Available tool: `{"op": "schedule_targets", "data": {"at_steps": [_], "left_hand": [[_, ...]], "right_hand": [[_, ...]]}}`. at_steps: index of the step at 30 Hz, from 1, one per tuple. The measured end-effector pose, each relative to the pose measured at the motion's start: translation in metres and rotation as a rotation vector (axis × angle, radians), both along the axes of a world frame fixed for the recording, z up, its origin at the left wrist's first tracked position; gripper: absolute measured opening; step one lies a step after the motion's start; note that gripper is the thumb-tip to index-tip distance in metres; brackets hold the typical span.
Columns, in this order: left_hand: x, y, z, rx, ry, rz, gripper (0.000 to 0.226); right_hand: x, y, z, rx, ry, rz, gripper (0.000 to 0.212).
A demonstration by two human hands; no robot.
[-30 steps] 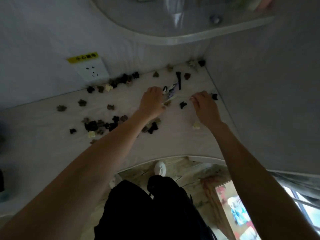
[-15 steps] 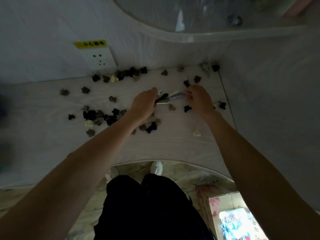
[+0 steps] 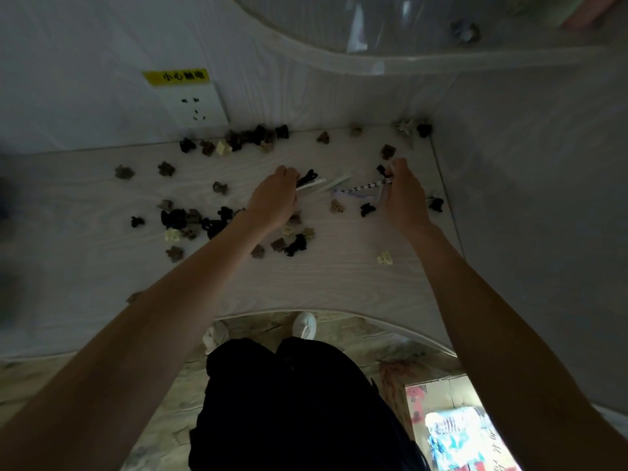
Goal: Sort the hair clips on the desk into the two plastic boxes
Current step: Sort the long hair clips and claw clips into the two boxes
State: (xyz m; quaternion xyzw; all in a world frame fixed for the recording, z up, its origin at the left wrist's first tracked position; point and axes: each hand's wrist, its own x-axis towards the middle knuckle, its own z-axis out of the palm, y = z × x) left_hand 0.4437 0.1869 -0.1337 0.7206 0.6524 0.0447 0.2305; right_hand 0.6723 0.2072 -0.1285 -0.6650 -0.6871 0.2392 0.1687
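Several small claw hair clips in black, brown and cream lie scattered over the pale desk (image 3: 339,280), with one cluster (image 3: 190,220) at the left and a row (image 3: 244,137) along the back wall. My left hand (image 3: 275,198) is closed on a bunch of long flat clips (image 3: 319,185), white and black. My right hand (image 3: 402,195) is closed on long clips too, one with a black-and-white pattern (image 3: 365,188), and on a small black clip (image 3: 382,169). No plastic box shows in the head view.
A wall socket (image 3: 197,103) with a yellow label sits on the back wall. A curved shelf (image 3: 373,59) overhangs the desk. A wall bounds the desk on the right. A cream clip (image 3: 384,258) lies alone near my right forearm. My legs and shoes are below the desk edge.
Both hands came together over the long clips and took hold of them; they now hold the bunches slightly apart. My right hand has shifted right and back.
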Motion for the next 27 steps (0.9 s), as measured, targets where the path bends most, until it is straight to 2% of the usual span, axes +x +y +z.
{"op": "schedule_targets", "data": {"at_steps": [6,10,14,18,20,23,27], "left_hand": [[0.005,0.008,0.006,0.007,-0.100,0.060,0.025],[0.028,0.017,0.007,-0.041,-0.137,0.028,0.027],[0.041,0.024,-0.003,-0.081,-0.108,0.013,0.027],[0.041,0.029,-0.007,-0.076,-0.070,-0.028,0.040],[0.040,0.031,-0.006,-0.075,-0.063,-0.045,0.039],[0.039,0.032,-0.004,-0.065,0.004,-0.097,0.034],[0.028,0.026,-0.002,-0.050,0.059,-0.080,0.029]], "right_hand": [[0.000,0.001,-0.007,-0.042,-0.154,0.109,0.040],[0.008,0.002,-0.002,-0.055,-0.140,0.038,0.047],[0.018,0.008,0.002,0.022,-0.194,0.037,0.032],[0.028,0.015,0.001,-0.027,-0.294,0.210,0.035],[0.030,0.018,-0.003,-0.025,-0.304,0.284,0.028],[0.031,0.022,-0.005,-0.001,-0.324,0.268,0.018],[0.026,0.021,0.003,0.106,-0.312,0.244,0.025]]}}
